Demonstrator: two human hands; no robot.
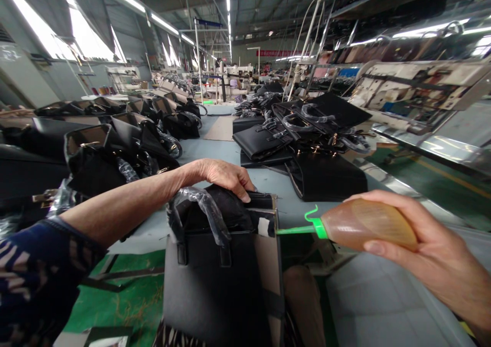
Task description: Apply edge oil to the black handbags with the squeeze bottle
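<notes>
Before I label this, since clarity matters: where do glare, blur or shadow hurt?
In the head view, the windows glare white; the machine at right looks smeared and stretched; the black handbag darkens toward its bottom; the squeeze bottle looks fairly clear.

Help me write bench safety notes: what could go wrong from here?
If the right hand squeezes the brown bottle too hard, its contents might overrun the black bag near the green nozzle. If the left hand shifts at the bag's top, the nozzle could mark the wrong spot.
</notes>
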